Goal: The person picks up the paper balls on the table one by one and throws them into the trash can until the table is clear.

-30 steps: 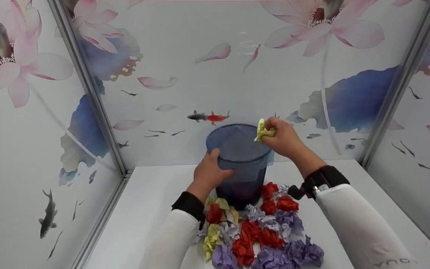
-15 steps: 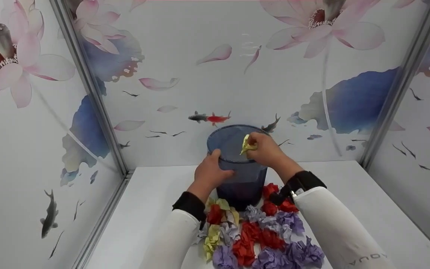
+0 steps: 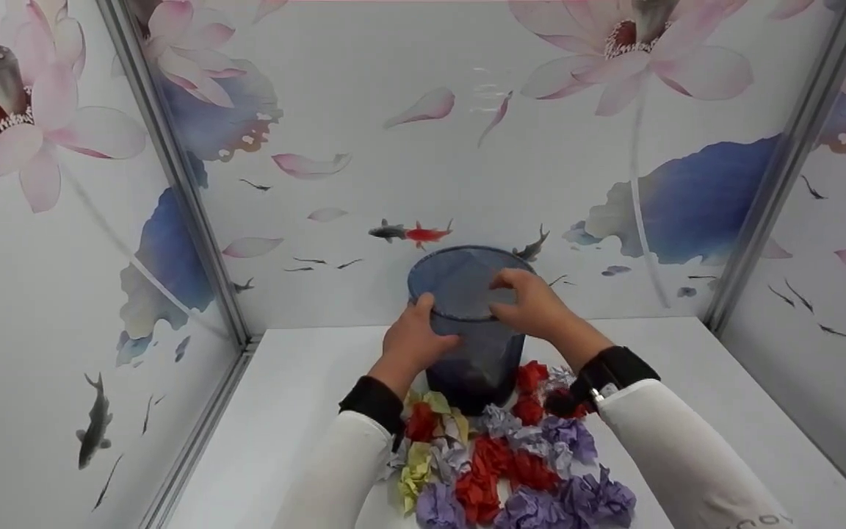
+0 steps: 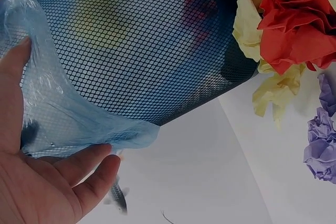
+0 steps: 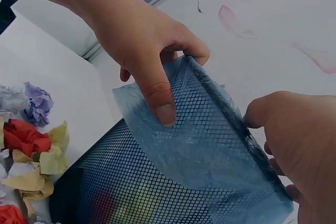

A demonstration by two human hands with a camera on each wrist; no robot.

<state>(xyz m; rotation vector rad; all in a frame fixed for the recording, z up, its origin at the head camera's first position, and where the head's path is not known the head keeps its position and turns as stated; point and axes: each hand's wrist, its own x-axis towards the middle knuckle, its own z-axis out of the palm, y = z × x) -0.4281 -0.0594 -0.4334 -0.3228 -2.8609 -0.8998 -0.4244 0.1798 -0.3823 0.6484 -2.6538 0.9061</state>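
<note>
Your right hand (image 3: pixel 537 307) hovers at the right side of the bin (image 3: pixel 476 371)'s mouth, thumb and fingers parted, nothing between them. Your left hand (image 3: pixel 410 338) grips the bin's left side, thumb against the blue bag (image 4: pixel 105 124). The bin stands upright, its long axis roughly vertical. The crumpled paper lies around its base, mostly on your side of it. Your right hand is the nearer to the red paper (image 3: pixel 532 376) beside the bin's right side; the yellow paper (image 3: pixel 416 470) lies to the bin's front left.
</note>
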